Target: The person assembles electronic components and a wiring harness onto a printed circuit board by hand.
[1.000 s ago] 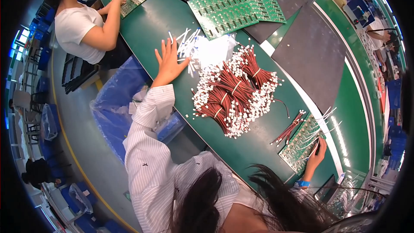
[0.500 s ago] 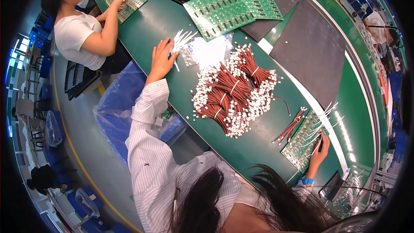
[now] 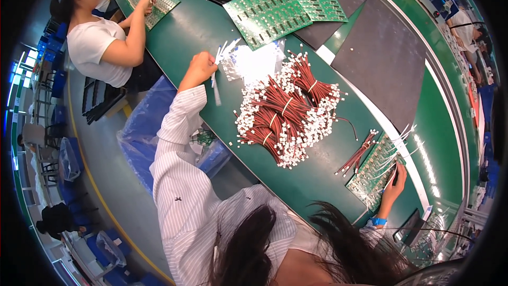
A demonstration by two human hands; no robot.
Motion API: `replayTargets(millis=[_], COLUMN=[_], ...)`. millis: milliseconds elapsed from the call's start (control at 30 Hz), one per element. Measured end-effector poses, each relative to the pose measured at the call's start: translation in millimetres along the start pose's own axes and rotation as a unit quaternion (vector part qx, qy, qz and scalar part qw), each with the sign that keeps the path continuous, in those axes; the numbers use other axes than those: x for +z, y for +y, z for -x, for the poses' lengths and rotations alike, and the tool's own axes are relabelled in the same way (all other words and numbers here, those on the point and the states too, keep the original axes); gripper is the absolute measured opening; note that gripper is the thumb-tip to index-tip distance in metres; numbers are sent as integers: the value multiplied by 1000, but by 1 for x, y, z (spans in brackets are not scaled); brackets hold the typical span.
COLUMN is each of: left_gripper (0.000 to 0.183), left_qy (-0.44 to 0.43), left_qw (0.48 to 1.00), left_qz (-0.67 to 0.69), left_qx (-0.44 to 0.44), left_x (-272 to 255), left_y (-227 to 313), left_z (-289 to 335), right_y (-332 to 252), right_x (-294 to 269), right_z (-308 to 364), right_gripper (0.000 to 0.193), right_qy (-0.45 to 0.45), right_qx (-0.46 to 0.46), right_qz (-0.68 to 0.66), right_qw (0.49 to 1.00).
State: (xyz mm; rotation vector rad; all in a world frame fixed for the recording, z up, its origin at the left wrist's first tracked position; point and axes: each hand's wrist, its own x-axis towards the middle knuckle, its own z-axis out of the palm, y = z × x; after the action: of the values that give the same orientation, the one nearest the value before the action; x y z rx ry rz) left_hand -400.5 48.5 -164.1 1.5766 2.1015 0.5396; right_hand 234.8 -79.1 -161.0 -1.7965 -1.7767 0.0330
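One co-worker in a white shirt [image 3: 100, 47] sits up and left of the heap of red-and-black wires [image 3: 286, 108], with hands at a long green board [image 3: 168, 4]. Left of the heap, below the edge of the green table [image 3: 323, 175], is a blue plastic liner [image 3: 145, 140]. Next, up and left of the heap, the left hand [image 3: 203, 66] is closed narrow, its fingertips pinching a white strip [image 3: 216, 95]. Just above the heap lies a clear plastic bag [image 3: 256, 61], and beyond it overlapping green circuit boards [image 3: 270, 13]. Right of the heap lies a small wire bundle [image 3: 358, 153], then a circuit board with pale strips [image 3: 370, 177]. Farthest right of the heap, the right hand [image 3: 394, 184] curves, partly open, at that board's outer edge; I cannot tell whether it grips it.
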Motion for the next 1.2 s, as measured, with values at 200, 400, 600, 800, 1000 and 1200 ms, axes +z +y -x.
replayTargets(millis=[200,400,600,800,1000,1200], left_gripper=[35,35,29,41,52,48], left_qy=[216,179,98,267,249,246], left_qw=[971,964,977,934,966,968], left_qz=[-64,-196,-179,-233,-10,23], left_qx=[83,9,-56,40,-74,-33], left_x=[7,-2,-3,-8,9,29], left_y=[6,22,5,-11,-18,-2], left_z=[32,73,75,76,87,82], right_y=[-7,1,-3,-3,3,-3], right_x=[-1,0,0,-1,1,-1], right_z=[-4,-1,-2,-2,-2,-3], right_gripper=[27,27,26,26,26,26], right_qy=[-6,0,-4,-6,-3,-8], right_qx=[0,4,11,7,-1,5], right_qz=[-5,-9,-12,-16,-16,-14], right_qw=[1000,1000,1000,1000,1000,1000])
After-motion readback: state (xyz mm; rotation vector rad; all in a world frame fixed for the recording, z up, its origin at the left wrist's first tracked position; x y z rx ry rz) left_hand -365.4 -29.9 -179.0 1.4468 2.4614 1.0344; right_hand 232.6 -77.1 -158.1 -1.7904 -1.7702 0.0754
